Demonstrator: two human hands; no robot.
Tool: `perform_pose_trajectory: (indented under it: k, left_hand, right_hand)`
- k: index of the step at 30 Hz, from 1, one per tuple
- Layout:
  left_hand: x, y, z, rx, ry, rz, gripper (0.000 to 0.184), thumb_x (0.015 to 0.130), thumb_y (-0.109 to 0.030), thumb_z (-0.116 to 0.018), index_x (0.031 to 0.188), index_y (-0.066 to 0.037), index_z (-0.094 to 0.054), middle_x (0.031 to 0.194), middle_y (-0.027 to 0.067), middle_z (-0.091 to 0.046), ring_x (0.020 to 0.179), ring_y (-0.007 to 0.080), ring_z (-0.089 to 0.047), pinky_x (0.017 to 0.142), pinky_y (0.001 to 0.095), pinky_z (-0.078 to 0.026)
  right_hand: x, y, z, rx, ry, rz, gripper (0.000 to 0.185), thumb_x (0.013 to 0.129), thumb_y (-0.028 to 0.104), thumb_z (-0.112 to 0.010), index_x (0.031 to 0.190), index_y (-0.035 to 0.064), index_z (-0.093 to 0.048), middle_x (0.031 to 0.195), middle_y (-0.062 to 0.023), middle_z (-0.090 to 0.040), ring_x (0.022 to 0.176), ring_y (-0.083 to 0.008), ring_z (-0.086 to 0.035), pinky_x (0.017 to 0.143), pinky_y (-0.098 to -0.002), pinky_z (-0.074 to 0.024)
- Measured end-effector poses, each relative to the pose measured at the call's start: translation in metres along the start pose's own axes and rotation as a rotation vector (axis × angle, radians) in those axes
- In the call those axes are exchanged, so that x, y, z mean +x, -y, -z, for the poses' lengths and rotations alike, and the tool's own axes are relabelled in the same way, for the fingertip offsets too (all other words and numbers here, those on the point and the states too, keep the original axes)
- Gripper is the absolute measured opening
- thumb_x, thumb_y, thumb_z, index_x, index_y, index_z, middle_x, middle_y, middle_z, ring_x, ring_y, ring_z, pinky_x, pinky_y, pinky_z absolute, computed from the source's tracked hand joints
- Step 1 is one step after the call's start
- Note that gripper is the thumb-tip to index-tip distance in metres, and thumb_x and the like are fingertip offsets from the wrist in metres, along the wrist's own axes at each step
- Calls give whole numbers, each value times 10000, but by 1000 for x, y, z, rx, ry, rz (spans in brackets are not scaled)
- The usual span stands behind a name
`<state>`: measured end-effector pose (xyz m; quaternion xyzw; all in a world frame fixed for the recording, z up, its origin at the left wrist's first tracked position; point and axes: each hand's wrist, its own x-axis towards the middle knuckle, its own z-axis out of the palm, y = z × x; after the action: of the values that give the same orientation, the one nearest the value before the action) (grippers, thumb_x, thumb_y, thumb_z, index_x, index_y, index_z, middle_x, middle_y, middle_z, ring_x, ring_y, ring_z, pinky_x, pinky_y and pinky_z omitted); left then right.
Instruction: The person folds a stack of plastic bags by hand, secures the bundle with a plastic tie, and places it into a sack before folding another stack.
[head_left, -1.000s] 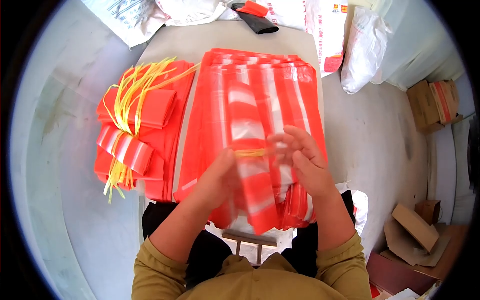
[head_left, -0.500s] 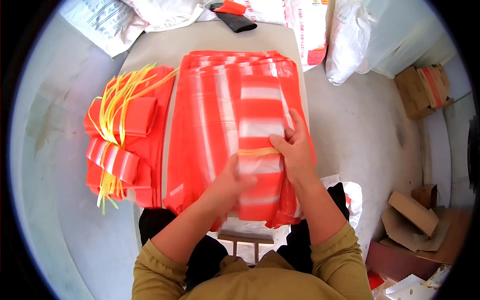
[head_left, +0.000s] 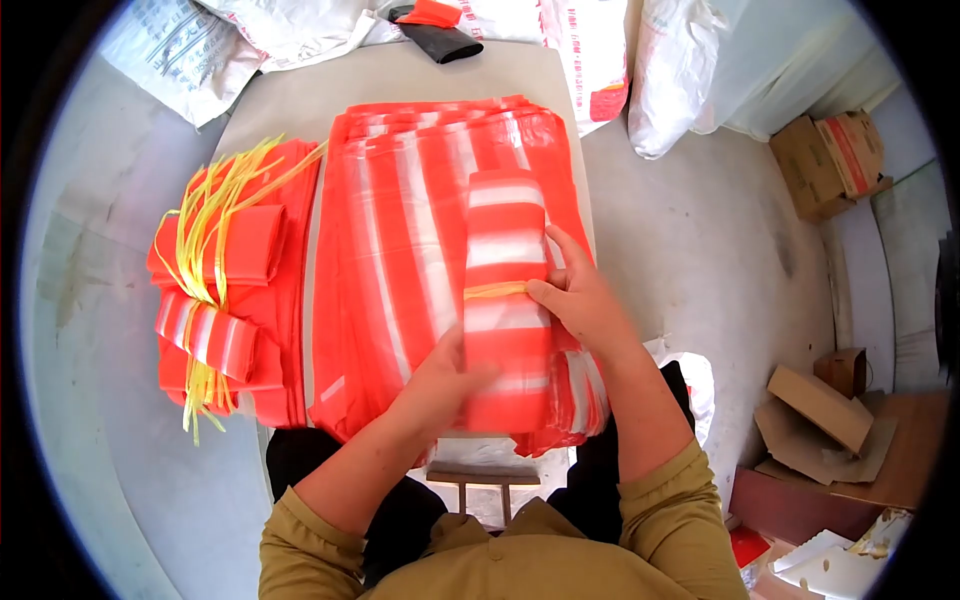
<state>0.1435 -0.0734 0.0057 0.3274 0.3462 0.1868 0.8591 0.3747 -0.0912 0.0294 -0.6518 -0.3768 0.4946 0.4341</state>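
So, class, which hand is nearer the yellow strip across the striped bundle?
Right. The right hand is at the right end of the yellow strip; the left hand is at the lower left of the striped bundle.

Pale grey floor (head_left: 700, 240), cardboard boxes (head_left: 800, 165)

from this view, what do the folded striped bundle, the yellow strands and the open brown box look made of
Folded striped bundle: likely thin plastic film, with a soft sheen and supple folds, though blur leaves this open.
Yellow strands: probably plastic ribbon, slightly glossy, thin and loosely curling.
Open brown box: seemingly matt cardboard, with stiff flaps.
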Motion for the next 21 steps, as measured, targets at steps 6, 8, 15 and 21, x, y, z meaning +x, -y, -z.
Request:
perform_pose_trajectory:
  k: [6,8,15,21]
  left_hand:
    - [1,1,1,-28,3,-6,648,965,17,-663,1533,-22,-355,1426,117,-592,1284,203,-605,1076,393,-511]
    - [1,1,1,-21,7,-7,653,967,32,-619,1551,-20,-331,1437,131,-576,1268,216,-603,1049,388,-520]
    - [0,-2,-3,10,-7,-6,661,959,54,-608,1555,-21,-333,1444,128,-571,1264,208,-604,1050,382,-517]
    - [-8,-13,-13,159,8,81,687,955,53,-625,1565,-33,-321,1353,102,-627,1232,174,-618,1044,361,-512]
  right_hand:
    - [-5,3,-4,34,8,66,852,902,68,-704,1625,33,-255,1006,-148,-737,889,-183,-706,782,-331,-554]
    - [-14,13,-6,-22,32,77,853,905,83,-703,1627,32,-253,992,-139,-739,892,-181,-706,797,-325,-552]
    - [-6,-5,6,-23,41,24,844,969,130,-680,1652,51,-191,970,-109,-729,898,-135,-689,823,-303,-534]
    - [16,-12,8,97,-143,52,791,1014,139,-647,1647,29,-184,1003,-114,-726,890,-147,-680,841,-296,-533]
